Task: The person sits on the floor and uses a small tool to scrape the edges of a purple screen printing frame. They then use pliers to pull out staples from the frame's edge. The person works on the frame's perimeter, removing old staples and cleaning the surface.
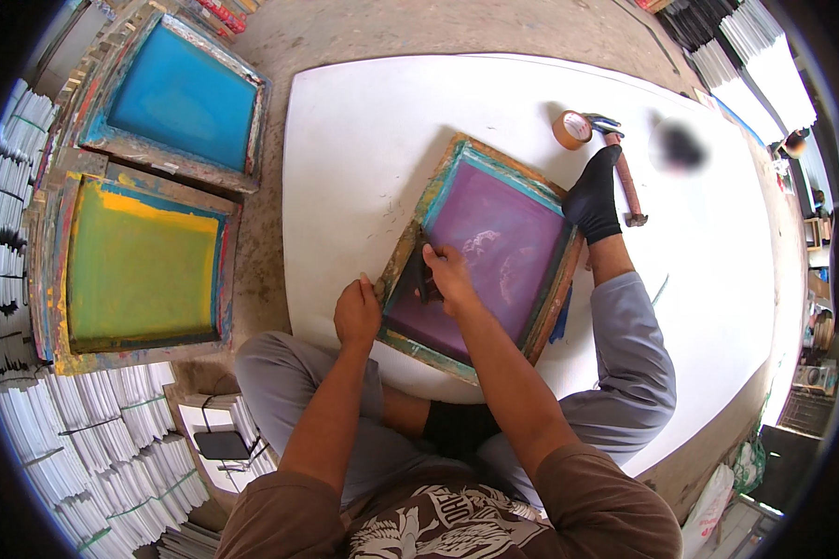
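Note:
A screen printing frame with purple mesh (pixel 499 228) lies tilted in front of me on a white board. Its wooden border is stained with teal, orange and green paint. My left hand (pixel 356 313) closes on the frame's left edge, thumb on top. Inside that edge, my right hand (pixel 451 278) is closed round a small dark piece (pixel 421 279) held against the mesh. Its exact kind is hard to make out, as the fingers partly cover it. Pale smears show on the mesh to the right of this hand. My black-socked foot touches the frame's right corner.
On the white board (pixel 345 121), a roll of brown tape (pixel 571 129) lies beside a hammer (pixel 628 186) and a blue-handled tool (pixel 604 123). Two more screens, blue (pixel 185 93) and yellow-green (pixel 140 270), rest at the left. Bundled paper stacks (pixel 93 447) and a phone-like black slab (pixel 222 445) are lower left.

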Demonstrator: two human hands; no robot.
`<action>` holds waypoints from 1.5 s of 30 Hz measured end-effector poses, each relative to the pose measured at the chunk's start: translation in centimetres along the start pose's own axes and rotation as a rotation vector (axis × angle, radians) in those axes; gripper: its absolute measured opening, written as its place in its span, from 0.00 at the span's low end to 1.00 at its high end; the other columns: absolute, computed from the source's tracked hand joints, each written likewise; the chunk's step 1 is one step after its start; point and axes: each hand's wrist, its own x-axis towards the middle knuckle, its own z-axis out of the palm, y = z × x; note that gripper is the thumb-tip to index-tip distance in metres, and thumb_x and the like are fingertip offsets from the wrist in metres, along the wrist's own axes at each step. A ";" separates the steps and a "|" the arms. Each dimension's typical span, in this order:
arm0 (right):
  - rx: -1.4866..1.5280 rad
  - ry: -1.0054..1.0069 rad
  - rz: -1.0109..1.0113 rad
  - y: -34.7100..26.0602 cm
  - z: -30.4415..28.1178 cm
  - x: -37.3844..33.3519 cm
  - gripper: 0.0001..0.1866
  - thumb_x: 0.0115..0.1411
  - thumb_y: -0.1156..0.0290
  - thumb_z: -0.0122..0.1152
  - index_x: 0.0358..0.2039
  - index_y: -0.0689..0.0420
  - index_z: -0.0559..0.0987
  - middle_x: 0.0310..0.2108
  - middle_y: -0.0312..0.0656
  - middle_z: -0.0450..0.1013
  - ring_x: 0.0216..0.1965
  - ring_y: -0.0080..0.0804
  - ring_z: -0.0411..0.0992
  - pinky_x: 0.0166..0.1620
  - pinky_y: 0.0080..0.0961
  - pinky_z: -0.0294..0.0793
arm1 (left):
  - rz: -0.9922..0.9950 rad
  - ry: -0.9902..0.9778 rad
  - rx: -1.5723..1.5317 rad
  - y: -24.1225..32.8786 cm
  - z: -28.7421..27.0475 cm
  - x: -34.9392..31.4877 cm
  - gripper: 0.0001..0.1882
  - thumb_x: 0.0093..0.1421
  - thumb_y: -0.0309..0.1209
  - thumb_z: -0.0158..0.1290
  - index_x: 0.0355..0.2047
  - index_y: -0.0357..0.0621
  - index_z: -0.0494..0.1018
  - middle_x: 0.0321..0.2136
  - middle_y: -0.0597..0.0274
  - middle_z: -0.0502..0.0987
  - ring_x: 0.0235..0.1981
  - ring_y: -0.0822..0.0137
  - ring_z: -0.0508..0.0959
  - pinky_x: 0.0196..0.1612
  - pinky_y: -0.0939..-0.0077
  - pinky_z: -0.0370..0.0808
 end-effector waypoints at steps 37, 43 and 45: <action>0.201 -0.262 0.174 -2.1 -1.9 -1.0 0.12 0.59 0.66 0.63 0.44 0.52 0.77 0.22 0.27 0.65 0.18 0.18 0.60 0.17 0.20 0.56 | -0.019 0.016 -0.030 0.3 -0.3 -0.2 0.28 0.76 0.47 0.36 0.35 0.38 0.78 0.37 0.43 0.81 0.40 0.39 0.80 0.44 0.45 0.74; 0.197 -0.313 0.128 -2.1 -2.4 -1.4 0.14 0.59 0.68 0.62 0.46 0.54 0.77 0.23 0.28 0.64 0.21 0.18 0.61 0.20 0.21 0.61 | -0.011 0.023 -0.032 0.2 -0.3 -0.3 0.29 0.77 0.47 0.35 0.35 0.39 0.78 0.37 0.44 0.81 0.40 0.40 0.80 0.44 0.46 0.75; 0.082 -0.249 0.019 -1.3 -2.4 -1.0 0.18 0.57 0.69 0.63 0.48 0.57 0.78 0.26 0.31 0.69 0.24 0.23 0.67 0.24 0.26 0.69 | -0.043 0.006 -0.006 0.4 -0.2 -0.1 0.28 0.77 0.47 0.35 0.35 0.39 0.78 0.37 0.44 0.81 0.41 0.40 0.80 0.44 0.46 0.75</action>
